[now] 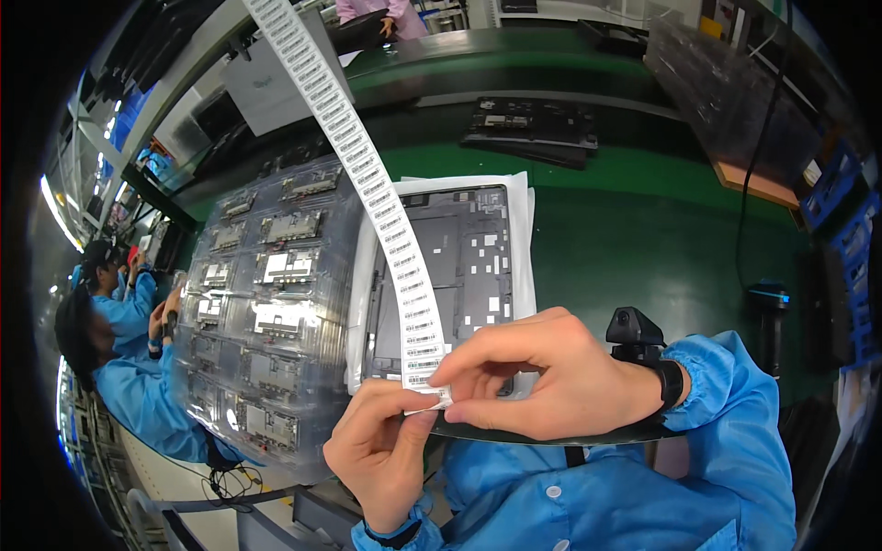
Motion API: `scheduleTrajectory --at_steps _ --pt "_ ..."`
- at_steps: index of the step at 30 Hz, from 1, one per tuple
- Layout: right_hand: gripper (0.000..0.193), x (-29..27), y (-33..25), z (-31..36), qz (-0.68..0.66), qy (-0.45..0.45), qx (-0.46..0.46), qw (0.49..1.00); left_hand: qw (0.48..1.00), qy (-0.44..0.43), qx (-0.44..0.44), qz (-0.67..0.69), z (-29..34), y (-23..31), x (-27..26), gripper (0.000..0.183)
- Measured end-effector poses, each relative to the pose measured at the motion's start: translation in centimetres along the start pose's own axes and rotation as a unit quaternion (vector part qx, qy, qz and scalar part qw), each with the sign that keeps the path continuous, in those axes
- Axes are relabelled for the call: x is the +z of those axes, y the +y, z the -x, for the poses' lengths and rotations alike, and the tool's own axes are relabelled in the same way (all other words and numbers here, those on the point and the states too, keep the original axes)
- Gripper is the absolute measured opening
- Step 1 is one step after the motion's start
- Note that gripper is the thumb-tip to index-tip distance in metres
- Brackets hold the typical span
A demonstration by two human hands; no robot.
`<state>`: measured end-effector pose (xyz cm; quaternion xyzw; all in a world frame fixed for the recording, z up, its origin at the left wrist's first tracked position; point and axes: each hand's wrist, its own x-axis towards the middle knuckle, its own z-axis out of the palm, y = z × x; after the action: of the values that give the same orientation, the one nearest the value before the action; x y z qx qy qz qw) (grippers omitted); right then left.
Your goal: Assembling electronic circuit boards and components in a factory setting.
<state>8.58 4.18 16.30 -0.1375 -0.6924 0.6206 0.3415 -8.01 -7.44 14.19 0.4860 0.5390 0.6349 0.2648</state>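
Observation:
A long white strip of barcode labels (372, 184) hangs from the upper left down to my hands. My left hand (378, 443) pinches the strip's lower end between thumb and forefinger. From the right, my right hand (542, 381) reaches over, its thumb and forefinger closed at the end label by the left fingertips. Whether that label is peeled from its backing is hard to tell. Behind the strip lies a dark grey flat device casing (470, 248) with small white pieces on it, resting on white sheeting (521, 234). The strip covers part of the casing.
Stacked clear plastic trays (344, 266) holding circuit boards stand to the left. Dark panels (531, 127) lie farther back on the green bench (634, 239). A black handheld scanner (767, 321) stands at the right, below a hanging cable. Two co-workers in blue (138, 395) sit at far left.

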Motion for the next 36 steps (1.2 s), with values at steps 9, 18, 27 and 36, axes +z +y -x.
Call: scheduleTrajectory --at_steps 9,18,27,36 --pt "0.031 -3.2 -2.3 1.5 0.18 0.051 -0.161 0.969 0.966 0.0 0.054 -0.253 0.5 0.0 -0.4 0.006" --pt "0.119 -9.9 -10.6 4.8 0.235 0.258 -0.504 0.79 0.968 0.085 -0.017 -0.237 3.6 -1.6 -1.7 0.025" --pt "0.126 -11.6 -12.9 5.5 0.35 0.329 -0.413 0.774 0.976 0.01 -0.073 -0.205 3.7 -1.9 -3.3 0.021" --pt "0.133 -9.9 -13.6 4.2 0.328 0.339 -0.44 0.764 0.975 0.021 -0.044 -0.218 5.2 -2.5 -1.6 0.015"
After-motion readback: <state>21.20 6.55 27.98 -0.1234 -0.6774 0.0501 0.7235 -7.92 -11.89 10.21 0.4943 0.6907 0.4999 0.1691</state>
